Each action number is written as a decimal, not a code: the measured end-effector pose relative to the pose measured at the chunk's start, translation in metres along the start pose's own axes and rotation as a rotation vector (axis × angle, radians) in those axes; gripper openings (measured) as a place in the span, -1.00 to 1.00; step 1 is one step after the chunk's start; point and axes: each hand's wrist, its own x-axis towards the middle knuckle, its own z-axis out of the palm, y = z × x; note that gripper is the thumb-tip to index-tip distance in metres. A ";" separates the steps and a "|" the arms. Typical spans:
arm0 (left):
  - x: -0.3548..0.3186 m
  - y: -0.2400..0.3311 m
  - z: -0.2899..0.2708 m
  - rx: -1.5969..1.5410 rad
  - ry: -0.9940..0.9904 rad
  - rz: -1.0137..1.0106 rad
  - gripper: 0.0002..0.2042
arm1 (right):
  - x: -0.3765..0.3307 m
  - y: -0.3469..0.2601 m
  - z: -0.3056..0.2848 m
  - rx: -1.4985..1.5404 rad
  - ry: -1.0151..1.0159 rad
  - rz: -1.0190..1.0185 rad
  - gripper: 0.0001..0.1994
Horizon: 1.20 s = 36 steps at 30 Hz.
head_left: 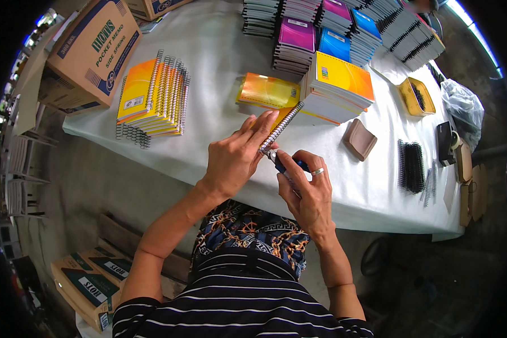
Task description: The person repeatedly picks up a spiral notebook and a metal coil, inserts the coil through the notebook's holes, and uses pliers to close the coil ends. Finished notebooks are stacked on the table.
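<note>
My left hand (235, 153) lies over a small yellow-orange spiral notebook (279, 116), its fingers holding the book down at the table's near edge. A wire coil (287, 121) runs along the notebook's right side, slanting up to the right. In my right hand (310, 194), which wears a ring, are small pliers (274, 155) with blue handles. Their metal jaws touch or nearly touch the coil's near end; the exact bite is too small to make out. My left hand hides most of the notebook.
Coil-bound yellow notebooks (152, 98) are piled at left beside a carton (93, 56). Ahead lie yellow covers (269, 90) and a tall yellow-topped stack (343, 76). Purple and blue notebooks (297, 32) stand farther back. At right are a brown block (360, 139), black coils (411, 167) and a yellow tub (428, 104).
</note>
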 end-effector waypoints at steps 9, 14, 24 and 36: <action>-0.006 -0.004 -0.009 0.186 0.053 -0.017 -0.38 | 0.028 0.002 -0.025 0.875 -0.503 0.661 -0.74; 0.009 -0.026 -0.047 0.357 0.196 0.033 -0.42 | 0.035 0.018 -0.021 0.685 -0.375 0.404 -0.75; 0.017 -0.171 -0.165 0.208 0.218 -0.076 -0.43 | -0.003 0.111 0.010 -0.402 -0.201 0.113 -0.48; 0.050 -0.214 -0.177 -1.033 0.081 0.048 -0.27 | 0.221 -0.061 0.107 0.898 0.027 -0.167 -0.57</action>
